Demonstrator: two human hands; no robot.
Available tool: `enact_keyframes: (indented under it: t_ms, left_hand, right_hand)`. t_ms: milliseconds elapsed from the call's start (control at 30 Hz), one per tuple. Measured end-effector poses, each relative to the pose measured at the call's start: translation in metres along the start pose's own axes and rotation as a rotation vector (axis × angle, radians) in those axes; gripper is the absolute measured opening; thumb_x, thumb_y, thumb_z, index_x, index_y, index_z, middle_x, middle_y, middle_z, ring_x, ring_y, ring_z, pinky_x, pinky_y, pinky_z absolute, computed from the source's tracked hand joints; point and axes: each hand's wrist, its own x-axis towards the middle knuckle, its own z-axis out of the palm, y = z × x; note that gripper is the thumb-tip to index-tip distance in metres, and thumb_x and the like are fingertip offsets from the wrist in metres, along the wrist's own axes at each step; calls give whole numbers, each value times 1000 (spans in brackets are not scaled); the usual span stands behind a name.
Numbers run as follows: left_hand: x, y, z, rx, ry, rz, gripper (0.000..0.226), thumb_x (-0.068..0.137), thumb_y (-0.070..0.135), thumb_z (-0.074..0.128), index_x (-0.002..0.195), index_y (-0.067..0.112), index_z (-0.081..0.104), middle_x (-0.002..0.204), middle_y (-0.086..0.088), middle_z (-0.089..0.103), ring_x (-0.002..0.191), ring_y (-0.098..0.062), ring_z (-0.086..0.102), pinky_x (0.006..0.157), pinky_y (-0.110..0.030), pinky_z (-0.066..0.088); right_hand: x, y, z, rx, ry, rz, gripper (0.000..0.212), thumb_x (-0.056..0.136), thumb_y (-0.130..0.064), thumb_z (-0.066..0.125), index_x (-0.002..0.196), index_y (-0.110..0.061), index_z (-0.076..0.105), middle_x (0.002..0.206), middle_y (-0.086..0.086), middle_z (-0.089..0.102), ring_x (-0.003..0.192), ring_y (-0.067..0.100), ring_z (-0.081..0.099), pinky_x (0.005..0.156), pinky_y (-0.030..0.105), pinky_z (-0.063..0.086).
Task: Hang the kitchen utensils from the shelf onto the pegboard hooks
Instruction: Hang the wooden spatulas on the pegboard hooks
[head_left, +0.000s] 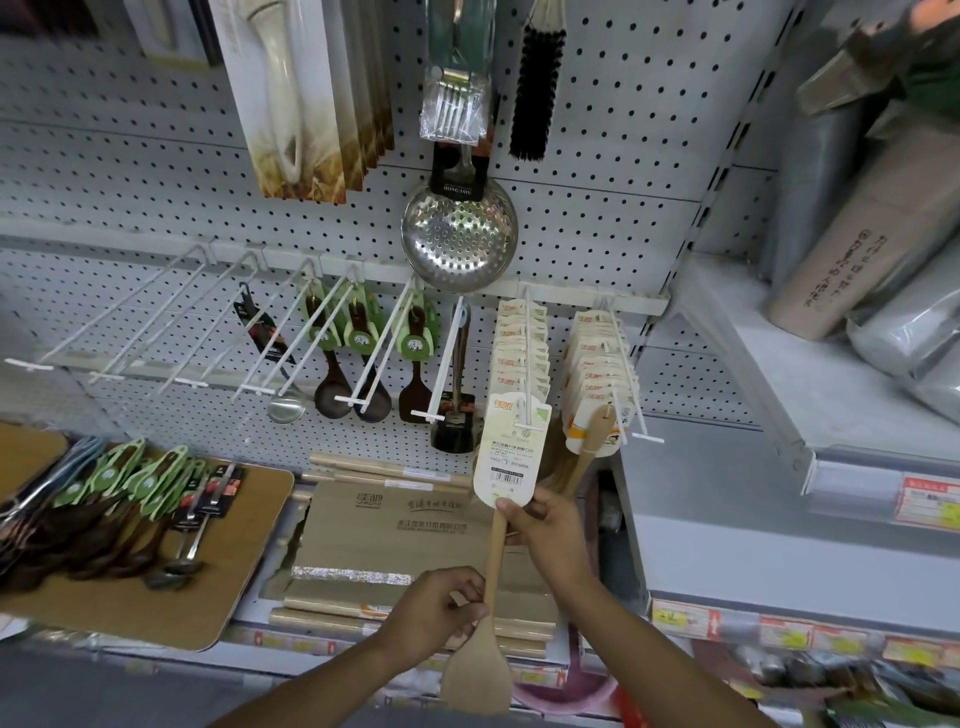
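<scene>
Left hand (441, 605) pinching wooden spatula (485, 660) by its handle. Right hand (545, 525) gripping its card (511, 452), threaded on pegboard hook (530, 364).

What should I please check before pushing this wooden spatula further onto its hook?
1. Card threaded on the hook: ok, the prong passes through its hole.
2. Right hand pinching the card's lower edge: ok.
3. Left hand gripping the spatula handle: ok.
4. Room behind on the hook: cannot tell; many cards already hang there.
5. Spatula hanging straight: not ok, it leans.
</scene>
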Motion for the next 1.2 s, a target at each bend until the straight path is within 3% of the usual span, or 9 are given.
enact_keyframes:
  t_ms: [200,333,400,567,633,800,900,1000,1200]
  left_hand:
    - [15,2,-4,40,22,-3,12,88,14,72,83,24,68,84,0,64,54,-16,61,61,-32,50]
    - [22,0,-8,77,25,12,7,86,18,72,87,25,71,88,-2,69,60,-17,64,66,-37,55]
    - [26,0,-10,151,16,38,16,86,21,69,97,31,73,97,8,74,75,-18,70,78,-38,58]
    - [20,3,-39,471,102,84,47,93,28,66,137,34,54,135,18,59,119,-7,60,94,-12,45]
    - [14,-1,-62,588,154,150,47,94,33,62,140,37,50,140,18,56,123,-7,58,99,-17,45]
    - [-15,-1,-118,685,284,265,45,99,36,55,142,46,45,142,26,49,127,4,47,105,-17,41]
    - [-36,5,-149,697,328,316,44,99,36,56,142,44,47,141,27,48,126,10,41,106,-11,33]
    - [-58,5,-176,732,376,367,44,97,42,58,140,44,48,140,25,50,125,10,44,105,-19,41]
    - [-107,4,-227,787,473,458,46,95,52,59,137,35,55,137,19,56,129,-1,49,104,-31,47]
  right_hand:
    - [19,0,1,-37,20,6,25,88,-9,69,103,-29,71,95,-4,77,82,20,74,64,40,61]
    - [26,1,-1,-62,17,-12,24,89,-8,69,110,-20,70,91,-10,77,82,16,74,61,30,59]
    - [29,2,-2,-74,33,-11,27,88,-9,69,114,-18,66,89,-13,75,82,11,73,62,27,59]
    - [34,11,-10,-152,92,12,48,83,-12,76,123,-19,50,106,-2,69,94,10,67,76,26,56]
    - [31,17,-13,-238,59,11,36,84,-10,74,112,-21,55,102,-4,67,92,5,67,77,20,54]
    - [19,13,-2,-578,-111,-176,22,90,-20,67,110,-27,61,97,-22,61,96,5,63,72,4,43]
    - [21,5,20,-773,-222,-347,28,93,-28,62,121,-31,58,113,-21,56,106,1,56,86,13,44]
    - [25,-1,52,-889,-339,-504,39,95,-34,59,133,-31,52,132,-13,55,119,4,50,100,27,43]
    - [16,-25,132,-950,-463,-748,44,97,-37,55,140,-28,47,139,-10,51,127,7,46,105,17,33]
